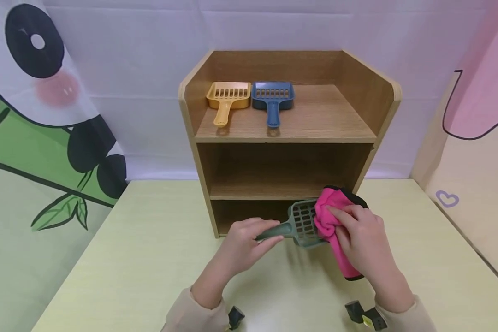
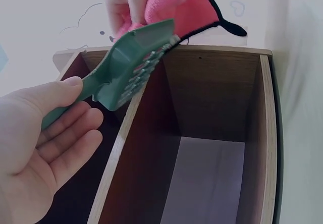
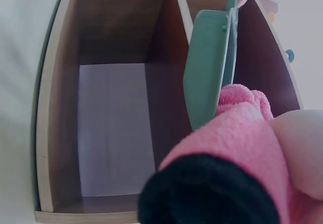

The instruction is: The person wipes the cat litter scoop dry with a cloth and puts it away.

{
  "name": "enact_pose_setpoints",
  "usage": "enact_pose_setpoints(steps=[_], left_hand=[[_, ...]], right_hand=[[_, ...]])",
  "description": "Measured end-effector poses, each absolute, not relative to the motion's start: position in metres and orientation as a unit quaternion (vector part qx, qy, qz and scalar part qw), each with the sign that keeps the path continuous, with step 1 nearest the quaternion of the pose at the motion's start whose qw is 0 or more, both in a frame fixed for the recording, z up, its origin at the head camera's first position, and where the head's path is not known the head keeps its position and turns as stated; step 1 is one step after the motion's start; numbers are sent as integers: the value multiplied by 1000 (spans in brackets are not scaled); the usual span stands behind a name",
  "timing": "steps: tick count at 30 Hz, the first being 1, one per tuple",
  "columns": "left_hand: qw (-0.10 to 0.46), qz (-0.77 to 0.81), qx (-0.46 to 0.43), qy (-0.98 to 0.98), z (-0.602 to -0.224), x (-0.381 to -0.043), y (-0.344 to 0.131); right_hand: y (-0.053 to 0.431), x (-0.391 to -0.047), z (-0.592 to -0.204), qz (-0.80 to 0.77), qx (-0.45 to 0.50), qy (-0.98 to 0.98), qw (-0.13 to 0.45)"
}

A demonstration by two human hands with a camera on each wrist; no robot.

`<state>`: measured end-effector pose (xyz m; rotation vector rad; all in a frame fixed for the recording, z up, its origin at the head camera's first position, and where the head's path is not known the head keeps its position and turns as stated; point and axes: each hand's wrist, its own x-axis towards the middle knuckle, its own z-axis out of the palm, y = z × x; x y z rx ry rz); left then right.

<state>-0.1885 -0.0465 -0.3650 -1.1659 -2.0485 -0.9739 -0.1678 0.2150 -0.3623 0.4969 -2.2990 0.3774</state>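
Note:
A green slotted litter scoop (image 1: 305, 223) is held in the air in front of the wooden shelf. My left hand (image 1: 244, 243) grips its handle, thumb on one side and fingers on the other, as the left wrist view also shows with the scoop (image 2: 132, 62). In my right hand (image 1: 363, 240) is a bunched pink cloth (image 1: 336, 221) with black edging, pinched between thumb and fingers. The cloth lies against the scoop's far end, covering part of it. In the right wrist view the cloth (image 3: 237, 143) touches the scoop's rim (image 3: 207, 72).
The wooden shelf (image 1: 284, 139) stands on the pale table (image 1: 157, 258). On its top tier a yellow litter scoop (image 1: 229, 99) and a blue one (image 1: 273, 99) lie side by side at the left, handles forward. A cartoon-printed backdrop (image 1: 149, 69) hangs behind.

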Motion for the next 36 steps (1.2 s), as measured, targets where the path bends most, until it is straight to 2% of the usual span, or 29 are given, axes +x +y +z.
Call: enact_pose_setpoints(steps=[6,10,17,26,36], left_hand=[[297,-381,-422,-767,-367,-192,-53],[292,-386,-415,-770,-369,-193,-54],[289,-370,-431,-770,-370,-189,-47],[309,-320,-454,-772,-367,-181,-42],[318,-317,-438,-779,-359,-182,-47]], right_hand=[[214,-165,-355,179,200,-864,425],[207,-162,-355,228,218,-840,441],[188,-163,-367,205,282,-847,402],[191,-165,-375,160,233,-883,376],[208,-171,-370,161,201,-885,388]])
